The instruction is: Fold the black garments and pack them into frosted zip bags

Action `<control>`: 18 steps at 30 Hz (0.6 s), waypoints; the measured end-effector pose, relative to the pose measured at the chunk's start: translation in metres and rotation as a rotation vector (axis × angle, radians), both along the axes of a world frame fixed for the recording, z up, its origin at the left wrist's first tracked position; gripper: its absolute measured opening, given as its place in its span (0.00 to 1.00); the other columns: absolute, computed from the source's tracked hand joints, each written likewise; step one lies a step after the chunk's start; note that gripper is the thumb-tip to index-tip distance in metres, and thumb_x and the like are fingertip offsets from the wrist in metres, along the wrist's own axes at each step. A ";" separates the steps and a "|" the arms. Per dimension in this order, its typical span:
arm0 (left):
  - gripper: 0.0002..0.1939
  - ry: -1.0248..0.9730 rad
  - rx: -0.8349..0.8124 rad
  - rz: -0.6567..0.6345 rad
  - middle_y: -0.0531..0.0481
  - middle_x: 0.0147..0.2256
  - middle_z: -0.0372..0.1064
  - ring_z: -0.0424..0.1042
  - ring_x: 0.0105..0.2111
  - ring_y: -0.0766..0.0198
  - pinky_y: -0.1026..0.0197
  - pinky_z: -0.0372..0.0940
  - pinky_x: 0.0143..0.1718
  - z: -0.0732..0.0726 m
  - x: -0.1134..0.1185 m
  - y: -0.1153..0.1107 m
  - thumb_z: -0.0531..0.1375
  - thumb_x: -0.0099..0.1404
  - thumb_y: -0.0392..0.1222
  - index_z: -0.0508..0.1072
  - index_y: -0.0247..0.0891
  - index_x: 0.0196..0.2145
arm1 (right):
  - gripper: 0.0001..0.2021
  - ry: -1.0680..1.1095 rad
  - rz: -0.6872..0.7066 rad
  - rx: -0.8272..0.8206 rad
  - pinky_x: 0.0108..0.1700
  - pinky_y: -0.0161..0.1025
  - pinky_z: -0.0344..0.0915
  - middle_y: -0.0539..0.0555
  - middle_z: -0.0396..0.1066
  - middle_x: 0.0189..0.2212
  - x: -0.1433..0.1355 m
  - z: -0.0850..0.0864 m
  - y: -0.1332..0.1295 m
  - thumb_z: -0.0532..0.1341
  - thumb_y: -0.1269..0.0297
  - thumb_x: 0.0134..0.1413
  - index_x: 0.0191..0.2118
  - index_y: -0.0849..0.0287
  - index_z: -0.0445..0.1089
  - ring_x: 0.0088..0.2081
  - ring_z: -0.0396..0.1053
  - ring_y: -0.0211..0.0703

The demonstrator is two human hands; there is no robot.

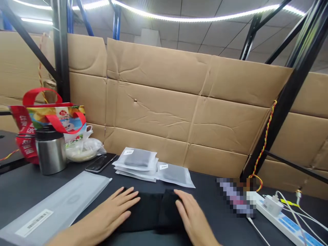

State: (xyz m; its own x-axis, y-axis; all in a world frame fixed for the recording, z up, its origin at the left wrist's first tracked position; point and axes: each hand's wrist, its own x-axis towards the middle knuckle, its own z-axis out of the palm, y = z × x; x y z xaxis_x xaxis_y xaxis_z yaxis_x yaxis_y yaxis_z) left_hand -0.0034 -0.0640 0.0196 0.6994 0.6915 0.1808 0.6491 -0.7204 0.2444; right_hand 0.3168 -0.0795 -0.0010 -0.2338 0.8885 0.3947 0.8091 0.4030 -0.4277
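Observation:
A piece of black cloth (147, 212) lies on the dark table in front of me, with a folded flap at its right end. My left hand (115, 208) rests palm down on the cloth's left part, fingers stretched out and slightly spread. At the right end, my right hand (193, 213) has its fingers bent together at the edge of the flap; its fingertips are partly hidden. Beyond the cloth sits a stack of frosted plastic pouches (138, 160) with dark contents. Beside the stack lies another pouch (175, 173). Left of my hands is a long frosted zip bag (64, 201) bearing a barcode label.
At the back left stand a steel flask (51, 153), a colourful bag (61, 116) with red handles and a plastic-wrapped bundle (83, 150). A phone (101, 163) lies nearby. A power strip (282, 218) with white cables occupies the right. Cardboard (159, 102) walls the back.

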 end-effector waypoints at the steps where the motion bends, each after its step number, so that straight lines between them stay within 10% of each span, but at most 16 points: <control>1: 0.23 0.008 -0.002 0.032 0.60 0.65 0.46 0.46 0.64 0.54 0.43 0.44 0.63 -0.003 -0.008 0.001 0.46 0.74 0.45 0.49 0.58 0.64 | 0.19 0.050 -0.107 -0.004 0.53 0.46 0.62 0.58 0.71 0.48 0.003 -0.001 0.002 0.46 0.56 0.65 0.51 0.56 0.67 0.50 0.67 0.49; 8: 0.23 -0.008 -0.005 0.066 0.59 0.65 0.44 0.47 0.64 0.52 0.46 0.51 0.60 -0.015 -0.006 -0.002 0.46 0.74 0.46 0.49 0.56 0.64 | 0.16 0.157 -0.213 -0.264 0.31 0.37 0.57 0.48 0.63 0.23 0.012 -0.012 0.014 0.59 0.48 0.50 0.25 0.56 0.63 0.27 0.63 0.42; 14: 0.23 -0.065 -0.001 0.034 0.56 0.65 0.46 0.47 0.64 0.53 0.47 0.51 0.61 -0.017 0.024 -0.002 0.46 0.74 0.45 0.51 0.51 0.64 | 0.16 0.408 -0.082 -0.261 0.32 0.34 0.59 0.46 0.60 0.24 0.034 -0.009 0.020 0.55 0.47 0.51 0.27 0.55 0.58 0.29 0.62 0.41; 18: 0.24 -0.131 -0.066 -0.039 0.55 0.65 0.45 0.49 0.63 0.55 0.51 0.53 0.61 -0.017 0.045 0.001 0.48 0.73 0.47 0.49 0.52 0.65 | 0.15 0.282 -0.254 -0.180 0.31 0.34 0.57 0.44 0.57 0.22 0.065 -0.017 0.025 0.56 0.49 0.48 0.26 0.53 0.53 0.27 0.60 0.40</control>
